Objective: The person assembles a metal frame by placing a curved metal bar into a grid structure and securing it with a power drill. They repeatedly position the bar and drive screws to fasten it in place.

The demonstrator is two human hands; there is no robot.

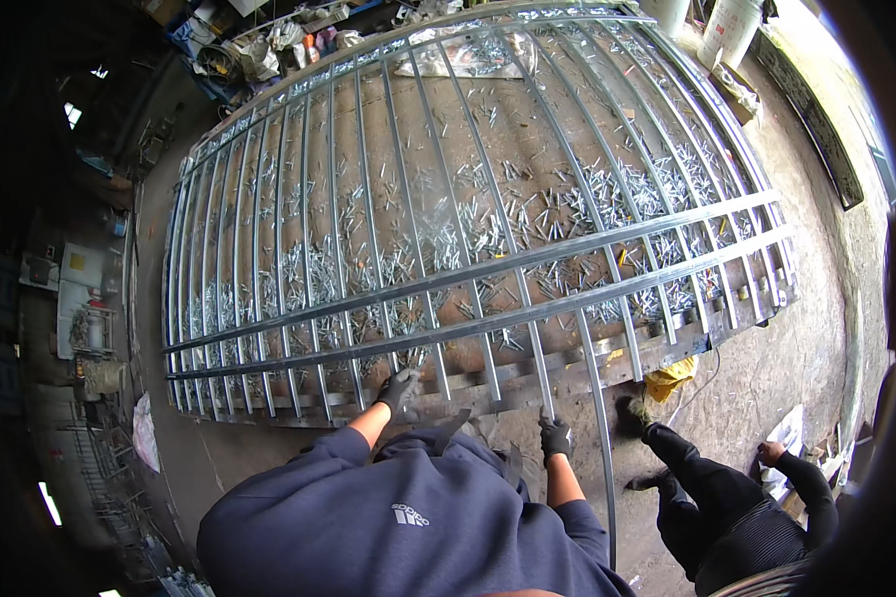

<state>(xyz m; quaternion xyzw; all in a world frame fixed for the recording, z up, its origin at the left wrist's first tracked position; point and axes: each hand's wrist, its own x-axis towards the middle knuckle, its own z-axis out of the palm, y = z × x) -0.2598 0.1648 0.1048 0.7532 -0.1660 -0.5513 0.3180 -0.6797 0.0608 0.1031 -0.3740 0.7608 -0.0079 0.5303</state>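
My left hand [399,389], in a dark glove, is closed around the near end of a silver metal bar [379,308] at the table's front edge. Farther right, my gloved right hand [556,438] grips the lower end of another metal bar [537,363]. Both bars belong to a row of thin parallel bars lying under two long crosswise rails [408,289], forming a large grid. One long bar [604,448] sticks out much farther than the others, past my right arm. Fine finger detail is too small to tell.
Loose silver screw-like fasteners [617,194] lie scattered over the big worktable [358,408]. A clear plastic bag [468,55] lies at its far side. At the lower right is another person in black [737,517], near a yellow bag [671,378]. White buckets [732,30] stand at the far right.
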